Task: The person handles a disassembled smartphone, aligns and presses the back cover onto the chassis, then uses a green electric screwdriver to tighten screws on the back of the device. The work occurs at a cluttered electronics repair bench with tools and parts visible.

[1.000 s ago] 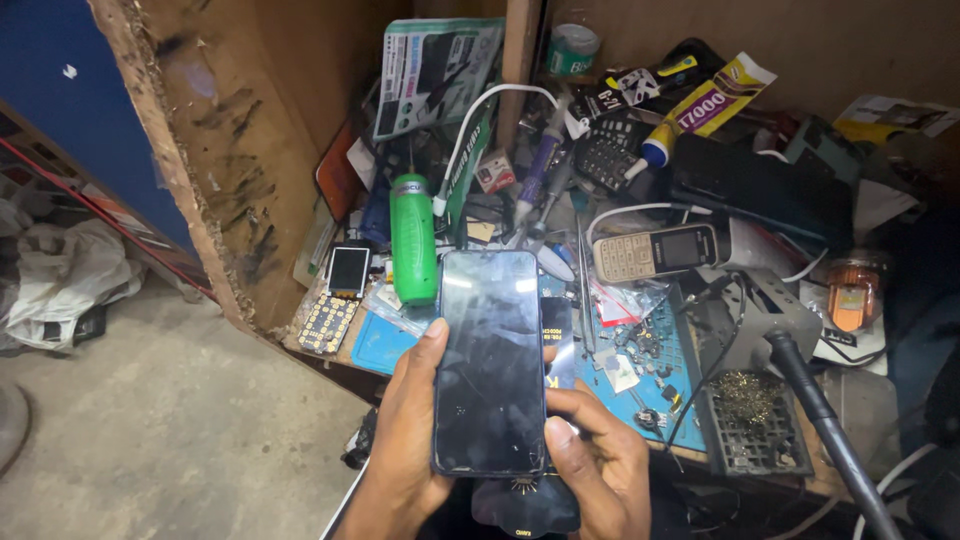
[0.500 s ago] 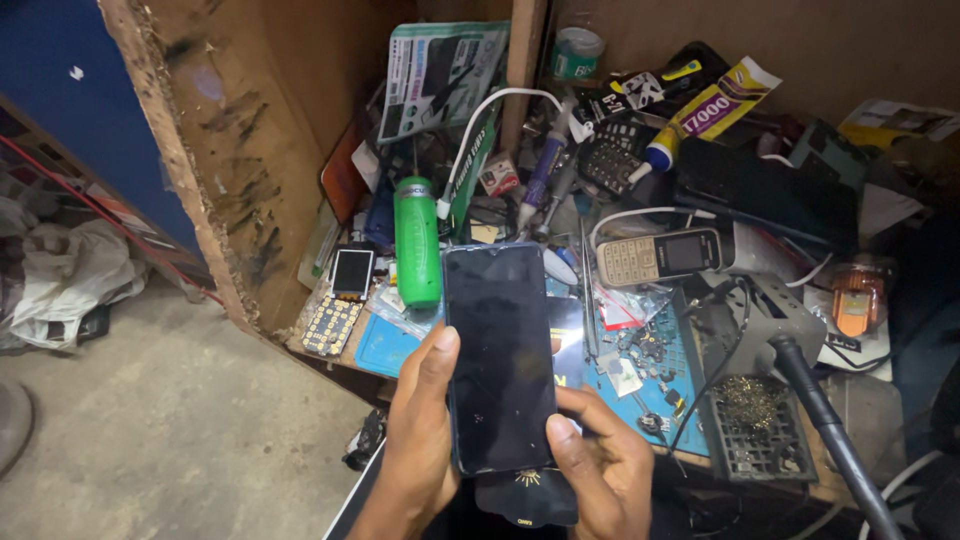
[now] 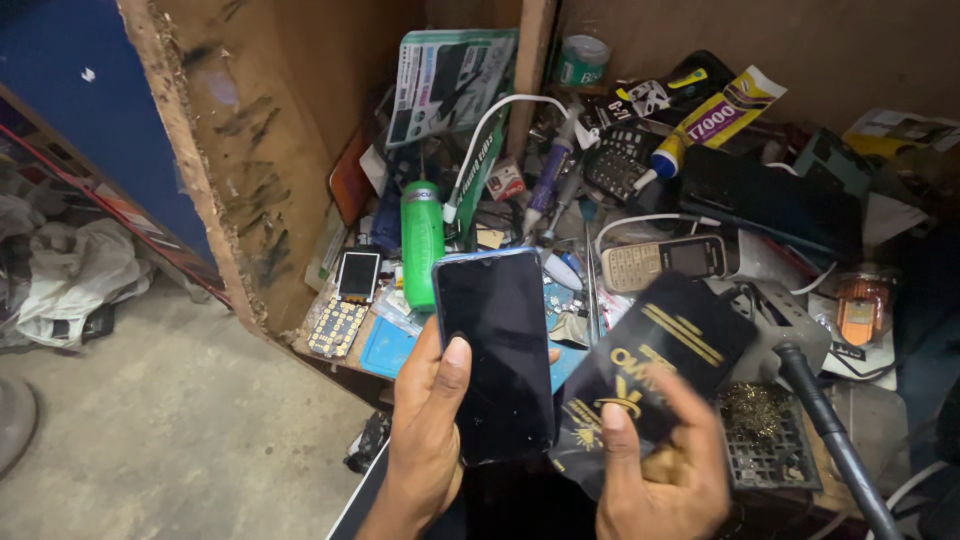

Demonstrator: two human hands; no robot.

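Note:
My left hand [image 3: 428, 430] grips a black smartphone [image 3: 495, 350] upright, its dark screen facing me, thumb resting on the left edge of the glass. My right hand [image 3: 662, 470] holds a flat black packet with gold print [image 3: 655, 360], tilted, just to the right of the phone and touching its lower edge. Both are held above the front edge of a cluttered repair bench [image 3: 385, 350].
On the bench lie a green bottle [image 3: 422, 240], a grey keypad phone [image 3: 665, 262], a small phone with a loose keypad [image 3: 347, 300], a white cable [image 3: 490, 130], a glue tube [image 3: 700, 125] and a black stand arm [image 3: 830, 440]. A wooden partition [image 3: 230, 170] rises at left.
My right hand let go of the phone's lower edge and brought up the black and gold packet beside it. The phone now rests in my left hand alone.

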